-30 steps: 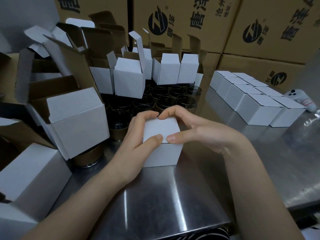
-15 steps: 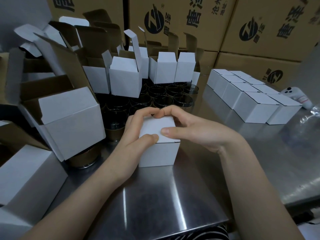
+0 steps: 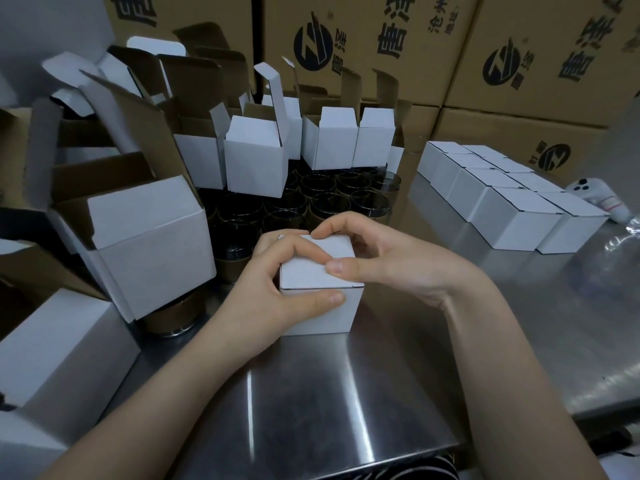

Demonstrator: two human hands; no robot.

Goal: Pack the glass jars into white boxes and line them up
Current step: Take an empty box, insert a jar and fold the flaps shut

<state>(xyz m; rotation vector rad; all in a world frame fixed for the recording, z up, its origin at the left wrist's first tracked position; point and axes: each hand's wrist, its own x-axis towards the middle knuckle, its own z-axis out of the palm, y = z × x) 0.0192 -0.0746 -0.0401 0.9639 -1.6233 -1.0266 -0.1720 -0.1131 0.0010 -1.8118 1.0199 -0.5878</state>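
Note:
A small closed white box [image 3: 323,311] stands on the steel table [image 3: 346,393] in front of me. My left hand [image 3: 273,289] grips it from the left, thumb across the front face and a finger on the lid. My right hand [image 3: 391,258] holds it from the right, thumb and fingertips on the lid. Behind it stand several dark glass jars [image 3: 311,199] with gold rims. Open white boxes [image 3: 256,168] with raised flaps stand beyond the jars. Closed white boxes [image 3: 512,202] are lined up in two rows at the right.
More open white boxes [image 3: 149,237] are heaped at the left, one tilted on a gold-based jar [image 3: 173,317]. Brown printed cartons [image 3: 381,46] wall the back. A white device [image 3: 595,199] and clear plastic wrap [image 3: 620,251] lie at the far right.
My left thumb has slid down from the lid's front edge onto the front face. My right thumb has moved further across the lid. The box stays in place.

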